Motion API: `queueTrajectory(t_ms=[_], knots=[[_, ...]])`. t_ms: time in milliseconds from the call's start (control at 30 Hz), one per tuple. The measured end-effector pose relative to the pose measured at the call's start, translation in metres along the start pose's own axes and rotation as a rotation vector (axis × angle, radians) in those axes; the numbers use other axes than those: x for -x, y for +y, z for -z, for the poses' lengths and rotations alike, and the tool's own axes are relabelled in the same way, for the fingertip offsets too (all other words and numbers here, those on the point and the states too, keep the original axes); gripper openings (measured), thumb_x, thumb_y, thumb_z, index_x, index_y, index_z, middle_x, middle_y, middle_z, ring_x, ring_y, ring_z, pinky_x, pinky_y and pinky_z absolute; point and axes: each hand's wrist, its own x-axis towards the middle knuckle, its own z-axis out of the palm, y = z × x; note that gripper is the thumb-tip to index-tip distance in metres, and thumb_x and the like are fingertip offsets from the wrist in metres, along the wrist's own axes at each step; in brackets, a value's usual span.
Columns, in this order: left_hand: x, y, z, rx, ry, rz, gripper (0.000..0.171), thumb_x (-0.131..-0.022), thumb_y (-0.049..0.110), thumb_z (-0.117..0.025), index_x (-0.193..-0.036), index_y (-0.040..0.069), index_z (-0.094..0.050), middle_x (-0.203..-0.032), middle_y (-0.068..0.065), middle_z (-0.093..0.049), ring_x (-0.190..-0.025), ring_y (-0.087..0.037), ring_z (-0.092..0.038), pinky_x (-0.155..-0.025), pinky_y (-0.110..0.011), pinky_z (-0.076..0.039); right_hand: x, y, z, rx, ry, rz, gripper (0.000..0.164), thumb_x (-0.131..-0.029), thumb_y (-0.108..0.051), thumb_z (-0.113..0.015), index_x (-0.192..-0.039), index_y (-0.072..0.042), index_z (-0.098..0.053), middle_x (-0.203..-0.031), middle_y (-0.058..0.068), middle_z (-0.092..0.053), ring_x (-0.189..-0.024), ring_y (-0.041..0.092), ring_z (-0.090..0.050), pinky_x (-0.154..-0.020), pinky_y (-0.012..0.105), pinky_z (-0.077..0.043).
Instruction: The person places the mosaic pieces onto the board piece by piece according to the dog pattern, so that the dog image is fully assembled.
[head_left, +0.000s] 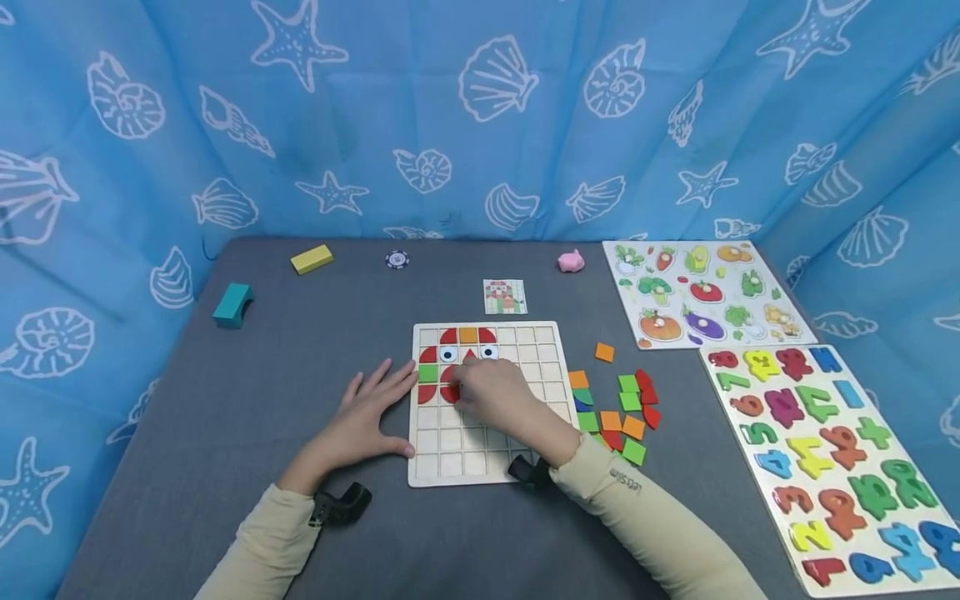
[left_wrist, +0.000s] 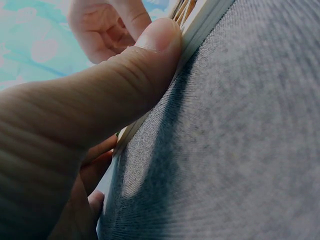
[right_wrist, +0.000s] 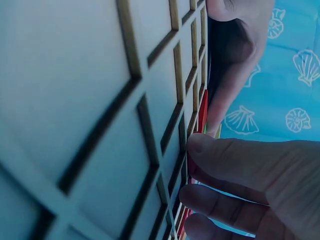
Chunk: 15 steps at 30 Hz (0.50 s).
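A pale wooden grid board (head_left: 450, 462) lies on the grey table, its upper left cells filled with tiles. Among them are red curved tiles (head_left: 427, 393), a green square (head_left: 427, 373), an orange square (head_left: 468, 335) and two eye tiles (head_left: 447, 354). My left hand (head_left: 367, 421) spreads along the board's left side, with thumb and fingertips touching its edge. Over the middle of the board, my right hand (head_left: 498, 396) pinches a red curved tile (right_wrist: 191, 162) at the grid between thumb and fingers. The fingers partly hide that tile.
Loose orange, green, red and blue tiles (head_left: 611, 421) lie right of the board. A picture card (head_left: 505, 297) sits behind it. Farther right are a vegetable puzzle (head_left: 705, 292) and a number puzzle (head_left: 840, 467). A teal block (head_left: 234, 305), yellow block (head_left: 312, 259), chip (head_left: 397, 260) and pink pig (head_left: 571, 261) stand at the back.
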Motion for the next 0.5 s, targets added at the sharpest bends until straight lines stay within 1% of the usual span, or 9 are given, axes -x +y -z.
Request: queueTrajectory(t_ms=[200, 267, 400, 500], knots=[[-0.0001, 0.001, 0.0009, 0.005, 0.009, -0.007, 0.104, -0.056, 0.058, -0.072, -0.141, 0.017, -0.028, -0.148, 0.001, -0.02, -0.136, -0.029, -0.006, -0.101, -0.057, 0.0, -0.0009, 0.0, -0.0021, -0.015, -0.008, -0.029, 0.026, -0.072, -0.03, -0.073, -0.093, -0.015, -0.067, -0.078, -0.005, -0.064, -0.064, 0.01, -0.057, -0.054, 0.026, -0.043], [0.0001, 0.0015, 0.0014, 0.003, 0.01, -0.01, 0.104, -0.056, 0.058, -0.071, -0.141, 0.017, -0.028, -0.148, 0.0, -0.02, -0.136, -0.03, -0.006, -0.101, -0.057, 0.0, -0.0018, 0.0003, -0.0025, -0.024, -0.007, -0.038, 0.025, -0.072, -0.03, -0.073, -0.091, -0.015, -0.067, -0.077, -0.005, -0.063, -0.063, 0.01, -0.055, -0.053, 0.025, -0.042], [-0.0004, 0.0023, 0.0021, -0.002, 0.0, -0.002, 0.104, -0.056, 0.059, -0.071, -0.141, 0.017, -0.028, -0.148, 0.0, -0.02, -0.136, -0.03, -0.006, -0.101, -0.057, 0.0, -0.004, 0.0013, -0.0028, -0.047, -0.021, -0.054, 0.025, -0.071, -0.029, -0.074, -0.091, -0.016, -0.066, -0.075, -0.006, -0.062, -0.061, 0.009, -0.052, -0.054, 0.024, -0.041], [-0.0008, 0.0024, 0.0019, -0.003, -0.006, 0.001, 0.104, -0.056, 0.059, -0.07, -0.141, 0.017, -0.028, -0.148, 0.0, -0.02, -0.136, -0.03, -0.006, -0.101, -0.057, 0.0, -0.0051, 0.002, -0.0027, -0.062, -0.039, -0.069, 0.026, -0.071, -0.028, -0.074, -0.093, -0.016, -0.066, -0.078, -0.006, -0.063, -0.063, 0.009, -0.053, -0.055, 0.025, -0.041]])
